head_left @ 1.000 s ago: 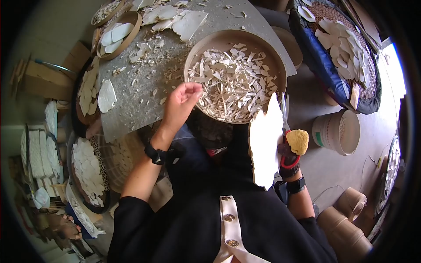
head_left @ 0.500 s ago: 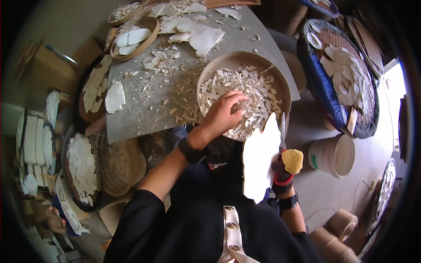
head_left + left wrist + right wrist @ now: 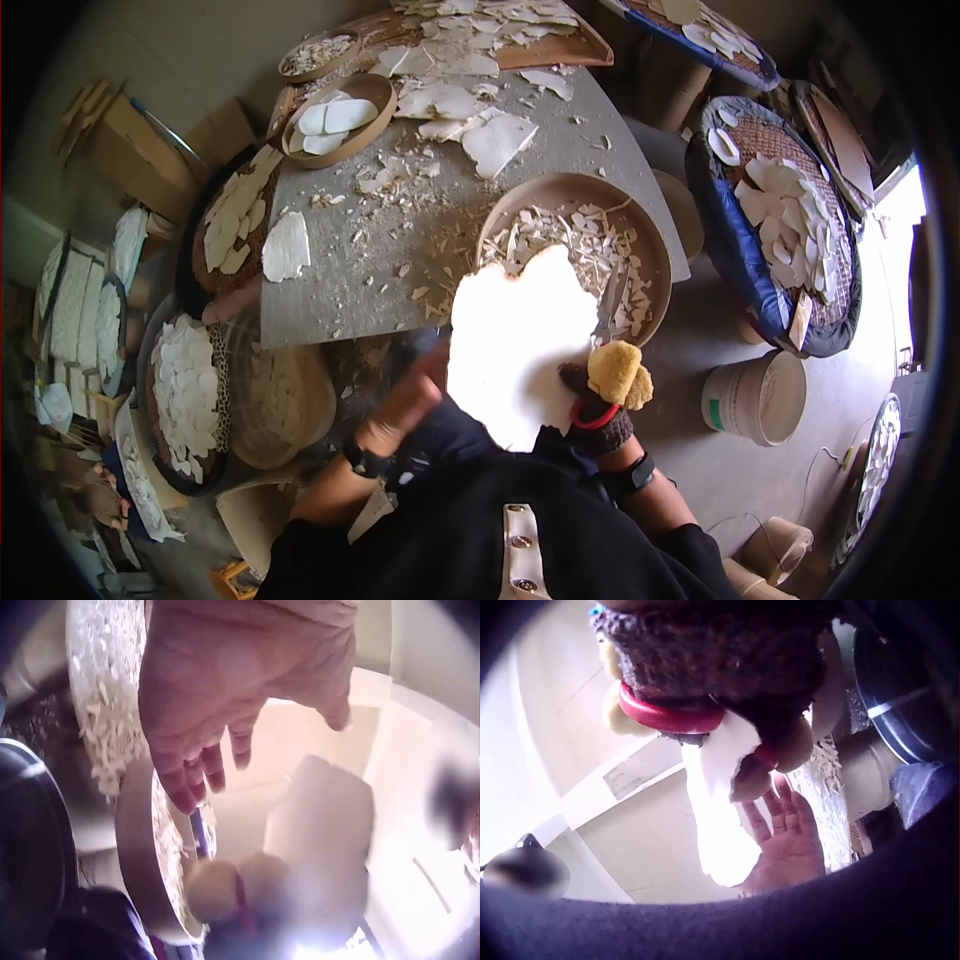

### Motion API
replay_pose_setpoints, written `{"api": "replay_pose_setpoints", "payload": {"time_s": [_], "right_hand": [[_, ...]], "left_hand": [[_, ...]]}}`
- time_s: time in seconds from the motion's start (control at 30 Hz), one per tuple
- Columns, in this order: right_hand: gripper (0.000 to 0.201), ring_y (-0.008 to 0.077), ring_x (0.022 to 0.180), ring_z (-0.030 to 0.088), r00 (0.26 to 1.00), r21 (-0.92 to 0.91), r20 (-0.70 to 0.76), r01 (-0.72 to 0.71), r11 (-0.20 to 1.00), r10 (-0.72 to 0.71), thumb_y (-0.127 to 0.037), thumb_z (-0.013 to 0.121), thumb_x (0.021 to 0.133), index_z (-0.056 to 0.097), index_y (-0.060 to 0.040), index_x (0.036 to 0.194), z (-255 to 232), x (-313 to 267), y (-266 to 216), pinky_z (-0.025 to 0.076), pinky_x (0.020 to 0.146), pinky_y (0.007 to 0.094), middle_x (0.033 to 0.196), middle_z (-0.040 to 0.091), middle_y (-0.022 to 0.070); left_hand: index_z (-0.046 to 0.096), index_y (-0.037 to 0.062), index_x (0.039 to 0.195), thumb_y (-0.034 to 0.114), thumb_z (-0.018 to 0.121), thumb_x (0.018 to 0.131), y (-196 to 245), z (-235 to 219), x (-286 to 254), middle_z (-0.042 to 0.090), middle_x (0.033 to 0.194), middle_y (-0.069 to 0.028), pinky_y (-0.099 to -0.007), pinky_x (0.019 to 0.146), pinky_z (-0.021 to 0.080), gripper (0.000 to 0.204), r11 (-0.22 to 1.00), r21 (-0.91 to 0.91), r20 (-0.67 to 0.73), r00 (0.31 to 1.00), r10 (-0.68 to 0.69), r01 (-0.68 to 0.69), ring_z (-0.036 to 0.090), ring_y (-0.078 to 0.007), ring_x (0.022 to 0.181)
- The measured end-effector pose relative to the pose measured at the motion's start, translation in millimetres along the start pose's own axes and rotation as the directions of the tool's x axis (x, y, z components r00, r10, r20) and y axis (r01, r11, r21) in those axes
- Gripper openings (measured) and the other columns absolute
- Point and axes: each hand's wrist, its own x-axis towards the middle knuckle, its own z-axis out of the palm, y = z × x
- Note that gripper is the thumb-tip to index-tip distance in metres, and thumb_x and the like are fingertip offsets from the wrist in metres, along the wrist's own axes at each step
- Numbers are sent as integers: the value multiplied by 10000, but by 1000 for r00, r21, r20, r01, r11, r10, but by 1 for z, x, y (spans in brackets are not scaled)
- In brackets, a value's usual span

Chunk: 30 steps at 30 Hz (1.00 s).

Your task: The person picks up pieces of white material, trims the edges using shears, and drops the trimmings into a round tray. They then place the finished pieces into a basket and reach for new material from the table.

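My right hand (image 3: pixel 604 434), in a dark knitted glove with yellow spongy padding (image 3: pixel 618 372), grips a pair of red-handled scissors and a large white sheet with ragged edges (image 3: pixel 522 345). The scissor blades (image 3: pixel 612 298) point forward over a round tan tray (image 3: pixel 655 285) of white scraps; the red handle (image 3: pixel 671 716) shows in the right wrist view. The sheet stands in front of the tray, bright and overexposed. Bare, with fingers extended, my left hand (image 3: pixel 403 400) is at the sheet's left edge. Its palm (image 3: pixel 240 667) shows in the left wrist view, holding nothing.
The grey table (image 3: pixel 345 300) carries scattered chips and larger white pieces (image 3: pixel 498 142). A round tray of smooth white ovals (image 3: pixel 385 105) stands at the back left. To the right are a blue-rimmed basket of pieces (image 3: pixel 765 290) and a white bucket (image 3: pixel 740 400).
My left hand reached over the scrap tray, then drew back to the sheet's left side. My right hand moved left and turned the sheet broad face up. The head view shifted, showing more table.
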Motion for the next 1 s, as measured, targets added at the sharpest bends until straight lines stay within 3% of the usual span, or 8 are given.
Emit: {"api": "replay_pose_setpoints", "payload": {"time_s": [0.17, 0.27, 0.33, 0.43, 0.57, 0.77, 0.87, 1.0], "right_hand": [[187, 186, 578, 559, 951, 244, -254, -115, 963, 178, -153, 793, 653, 654, -62, 739, -15, 14, 16, 440, 511, 305, 655, 599, 26], [191, 188, 599, 550, 935, 443, -130, -242, 863, 330, -156, 781, 661, 645, -64, 757, -18, 25, 7, 432, 528, 308, 677, 591, 28], [194, 190, 613, 544, 924, 503, -83, -284, 816, 373, -158, 774, 666, 639, -66, 769, -24, 27, 6, 427, 539, 310, 692, 585, 29], [198, 192, 635, 536, 905, 553, -40, -333, 764, 424, -161, 763, 673, 630, -68, 787, -30, 27, 13, 418, 556, 312, 713, 577, 30], [206, 194, 663, 524, 886, 582, 10, -382, 718, 463, -166, 748, 683, 618, -71, 811, -33, 24, 19, 407, 579, 316, 743, 567, 32], [218, 199, 706, 507, 851, 595, 91, -463, 658, 516, -172, 725, 698, 599, -75, 847, -31, 25, 29, 391, 613, 321, 786, 551, 35], [224, 201, 728, 498, 837, 589, 124, -494, 640, 532, -175, 714, 705, 590, -77, 865, -31, 24, 32, 383, 630, 324, 808, 543, 37], [233, 203, 756, 487, 823, 584, 156, -522, 621, 546, -180, 699, 715, 578, -80, 888, -31, 21, 34, 372, 652, 327, 837, 532, 39]], "left_hand": [[537, -15, 1124, 224, 527, 916, 36, -82, 38, 605, 1026, -101, -275, 859, 448, 317, 948, 282, -560, 828, 35, 151, 597, -164, 940], [548, -28, 1107, 222, 577, 881, 45, -132, 78, 603, 1046, -128, -314, 868, 448, 338, 833, 516, -510, 853, 114, 198, 586, -203, 977], [539, -42, 1111, 306, 644, 817, 19, -204, 113, 591, 1083, -173, -379, 895, 435, 467, 385, 906, -351, 821, 451, 176, 569, -272, 1015], [531, -44, 1121, 388, 679, 755, -5, -287, 181, 573, 1098, -204, -434, 917, 405, 585, 108, 760, -490, 456, 743, 641, 531, -340, 1048], [555, -10, 987, 419, 672, 750, 3, -273, 222, 567, 975, -192, -451, 823, 404, 504, 165, 941, -338, 812, 477, 295, 510, -369, 966], [511, 85, 1172, 198, 722, 681, 20, -220, 285, 496, 1197, -179, -428, 956, 354, 547, 48, 985, -167, 861, 481, 164, 446, -350, 1129], [391, 136, 1323, 81, 661, 672, 27, -201, 327, 367, 1375, -161, -456, 1051, 259, 707, -351, 921, 16, 884, 467, 169, 304, -355, 1291], [307, 196, 1385, -26, 514, 738, 31, -210, 367, 264, 1439, -180, -458, 1062, 264, 714, -579, 778, -174, 969, 175, 244, 256, -356, 1326]]}}
